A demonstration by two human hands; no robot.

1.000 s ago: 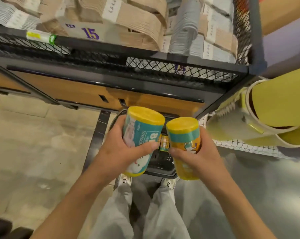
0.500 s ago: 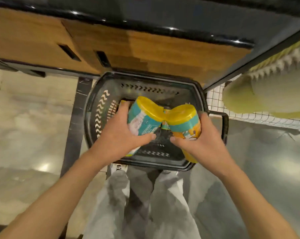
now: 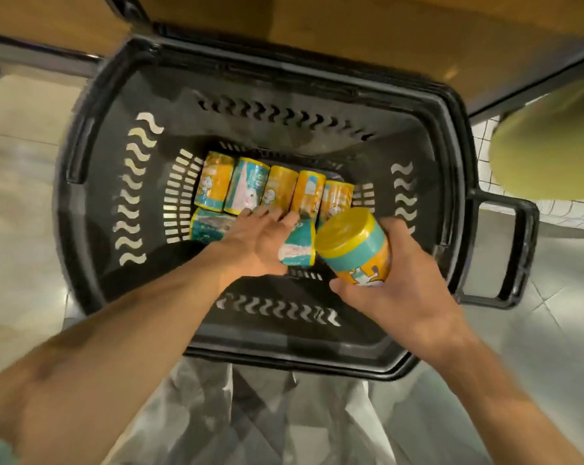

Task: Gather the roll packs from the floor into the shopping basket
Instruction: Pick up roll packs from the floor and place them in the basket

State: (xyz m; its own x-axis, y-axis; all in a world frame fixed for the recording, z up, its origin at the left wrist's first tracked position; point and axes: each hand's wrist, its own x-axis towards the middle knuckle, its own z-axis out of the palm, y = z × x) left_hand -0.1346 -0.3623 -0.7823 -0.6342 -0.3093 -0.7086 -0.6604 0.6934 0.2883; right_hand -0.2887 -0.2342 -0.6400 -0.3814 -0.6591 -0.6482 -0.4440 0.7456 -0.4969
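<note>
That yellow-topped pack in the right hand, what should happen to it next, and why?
Probably lower it to the basket floor and let go. The right hand holds that roll pack above the packs already lying inside, while the left hand is setting down a teal pack beside it.

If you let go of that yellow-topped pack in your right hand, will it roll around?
Probably a little. The pack in the right hand is round like a can, so it may roll, but the packs lying in the basket should stop it. One hand holds it easily, so it seems light.
</note>
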